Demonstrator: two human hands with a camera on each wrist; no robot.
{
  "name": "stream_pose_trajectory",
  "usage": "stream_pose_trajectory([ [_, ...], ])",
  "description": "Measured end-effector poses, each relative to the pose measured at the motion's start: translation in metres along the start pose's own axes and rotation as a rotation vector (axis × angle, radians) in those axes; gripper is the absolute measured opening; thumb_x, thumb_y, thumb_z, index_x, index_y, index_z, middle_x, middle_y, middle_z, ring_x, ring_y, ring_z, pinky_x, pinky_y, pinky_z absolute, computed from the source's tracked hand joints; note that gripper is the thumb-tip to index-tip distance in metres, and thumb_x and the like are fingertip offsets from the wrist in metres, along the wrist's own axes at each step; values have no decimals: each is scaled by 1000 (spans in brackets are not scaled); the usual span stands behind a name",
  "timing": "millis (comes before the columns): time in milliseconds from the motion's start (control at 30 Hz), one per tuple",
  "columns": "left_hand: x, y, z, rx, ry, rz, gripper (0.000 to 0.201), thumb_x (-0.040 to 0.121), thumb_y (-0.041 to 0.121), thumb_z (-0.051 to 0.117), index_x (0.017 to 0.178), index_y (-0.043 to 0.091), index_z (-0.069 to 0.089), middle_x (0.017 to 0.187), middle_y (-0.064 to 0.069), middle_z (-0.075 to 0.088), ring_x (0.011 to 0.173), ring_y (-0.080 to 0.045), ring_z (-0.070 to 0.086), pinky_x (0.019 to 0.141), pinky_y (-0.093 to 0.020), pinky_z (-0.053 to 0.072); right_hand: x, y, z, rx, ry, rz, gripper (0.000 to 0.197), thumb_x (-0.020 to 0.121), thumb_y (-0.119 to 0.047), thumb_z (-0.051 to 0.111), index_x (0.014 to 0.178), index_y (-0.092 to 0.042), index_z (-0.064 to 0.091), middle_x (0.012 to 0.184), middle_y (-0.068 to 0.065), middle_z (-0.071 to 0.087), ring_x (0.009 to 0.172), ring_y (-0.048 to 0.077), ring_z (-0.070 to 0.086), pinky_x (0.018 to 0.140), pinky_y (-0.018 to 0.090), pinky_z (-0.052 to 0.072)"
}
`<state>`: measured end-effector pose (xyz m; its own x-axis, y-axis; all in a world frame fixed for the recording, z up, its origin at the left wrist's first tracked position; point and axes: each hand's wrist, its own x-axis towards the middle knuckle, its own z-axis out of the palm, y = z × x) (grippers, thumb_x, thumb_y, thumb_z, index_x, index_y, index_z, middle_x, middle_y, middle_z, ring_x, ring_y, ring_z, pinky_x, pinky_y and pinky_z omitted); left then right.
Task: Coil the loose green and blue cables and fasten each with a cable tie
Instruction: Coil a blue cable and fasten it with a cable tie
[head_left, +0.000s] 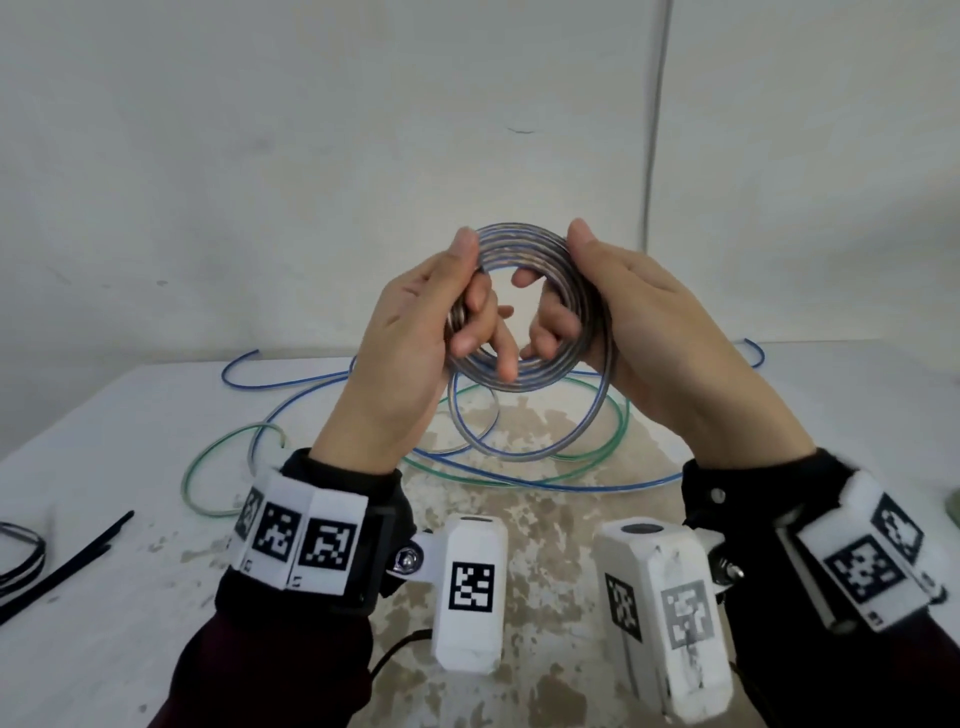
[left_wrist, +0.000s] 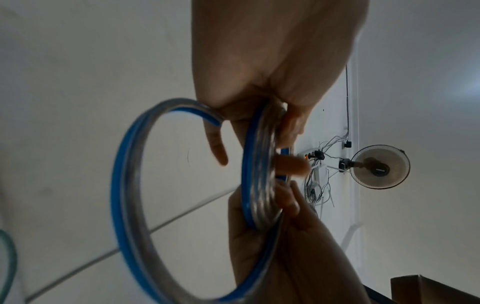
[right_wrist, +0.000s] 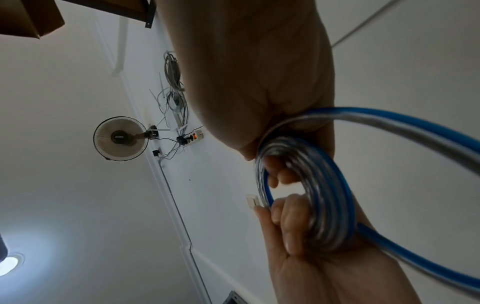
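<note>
A coil of blue and clear cable (head_left: 524, 244) is held up above the table between both hands. My left hand (head_left: 415, 332) grips the coil's left side, fingers through the ring. My right hand (head_left: 634, 332) grips the right side, fingers curled through it. One wider loop (head_left: 519, 452) hangs below the coil, seen also in the left wrist view as a loose loop (left_wrist: 124, 205) beside the tight coil (left_wrist: 259, 174). The right wrist view shows the coil (right_wrist: 324, 195) round my fingers. The rest of the blue cable (head_left: 291, 400) and the green cable (head_left: 218, 452) lie loose on the table.
Black cable ties (head_left: 67, 561) lie at the table's left edge beside a thin dark wire coil (head_left: 21, 551). The white table (head_left: 104, 649) has worn brown patches in the middle. A white wall stands close behind it.
</note>
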<state>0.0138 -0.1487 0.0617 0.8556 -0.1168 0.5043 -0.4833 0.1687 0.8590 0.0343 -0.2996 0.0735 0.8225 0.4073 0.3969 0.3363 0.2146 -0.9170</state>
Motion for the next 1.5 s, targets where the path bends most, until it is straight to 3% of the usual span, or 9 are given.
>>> stream_pose_trajectory([
  [233, -4, 10, -8, 45, -225, -321, 37, 87, 39, 41, 73, 6, 49, 47, -8, 53, 61, -32, 67, 67, -26, 54, -3, -1, -1, -252, -60, -5, 42, 103, -28, 35, 72, -9, 55, 45, -6, 31, 41, 13, 34, 49, 25, 42],
  [333, -7, 15, -12, 168, -216, -276, 35, 90, 34, 42, 69, 7, 50, 44, 5, 43, 44, -20, 50, 58, -24, 46, -4, 2, 6, -298, -106, 3, 41, 103, -28, 35, 70, -11, 54, 48, -3, 34, 44, 14, 37, 55, 32, 47],
  [467, -5, 14, -10, 217, -43, -129, 35, 99, 27, 38, 70, 9, 45, 42, 11, 31, 40, -10, 31, 69, -36, 33, 1, 7, 11, -175, -26, -13, 36, 104, -22, 32, 77, -10, 53, 54, 2, 46, 53, 18, 50, 68, 47, 51],
  [600, -1, 10, -3, 17, 114, -9, 37, 102, 28, 34, 72, 9, 44, 48, 5, 26, 40, -12, 35, 51, -21, 32, 2, 3, 7, -51, 48, -79, 34, 103, -23, 32, 87, -9, 58, 59, 2, 54, 61, 20, 55, 61, 34, 52],
  [867, -6, 12, -3, -24, -265, -260, 29, 92, 30, 39, 84, 5, 52, 56, -8, 54, 66, -30, 67, 69, -28, 50, -2, -4, -1, -196, 95, 0, 42, 100, -19, 37, 61, -12, 52, 40, -3, 28, 35, 17, 31, 43, 27, 34],
  [1000, -5, 11, -5, 28, -134, -221, 34, 100, 26, 34, 75, 7, 48, 50, 0, 44, 48, -18, 54, 59, -24, 46, 0, -1, 6, -130, 104, 31, 35, 97, -14, 28, 70, -11, 50, 45, 2, 37, 40, 19, 37, 47, 29, 38],
  [1133, -2, 9, -7, -45, -33, -153, 34, 102, 27, 32, 77, 9, 46, 52, 3, 41, 46, -14, 47, 73, -34, 39, 0, 1, 3, -123, 69, -45, 31, 103, -23, 34, 87, -9, 57, 61, 2, 56, 55, 16, 54, 51, 27, 46],
  [1200, -2, 8, -3, -31, -3, -129, 34, 102, 26, 31, 77, 9, 46, 52, 4, 41, 46, -13, 46, 63, -26, 40, 0, -1, 0, -36, 46, -9, 34, 103, -24, 34, 92, -6, 61, 62, 4, 59, 57, 17, 58, 57, 31, 53],
  [1500, -5, 12, -6, -90, -134, -150, 20, 89, 21, 42, 89, 5, 54, 56, -1, 55, 54, -16, 58, 80, -37, 46, 2, 1, 0, 56, 54, -28, 38, 104, -25, 33, 81, -10, 60, 51, -4, 32, 43, 9, 35, 52, 25, 50],
])
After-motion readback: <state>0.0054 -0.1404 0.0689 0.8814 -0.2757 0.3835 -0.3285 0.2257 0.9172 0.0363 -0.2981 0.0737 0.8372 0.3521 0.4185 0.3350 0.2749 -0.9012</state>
